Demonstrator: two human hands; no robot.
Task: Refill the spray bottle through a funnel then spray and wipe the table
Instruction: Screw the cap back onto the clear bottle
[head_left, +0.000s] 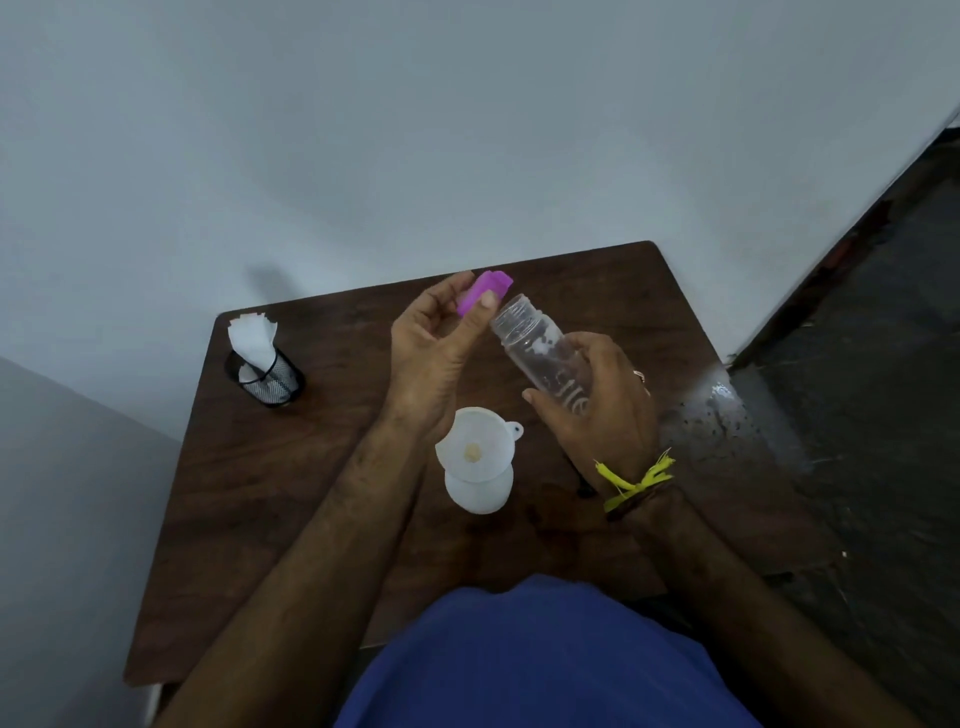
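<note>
Funnel (474, 453): white, sitting in a white container (480, 492) near the table (270, 499) middle.
Right hand (605, 415): grips the clear spray bottle (540, 353) — tilted, uncapped, lettering unreadable.
Left hand (436, 353): pinches the purple spray cap (485, 292).
Far left: tissues (253, 338) in a black mesh holder (267, 382).

Head view: single wide-angle camera, worn on head, facing forward and steeply down, close above desk (311, 519), wall beyond.
</note>
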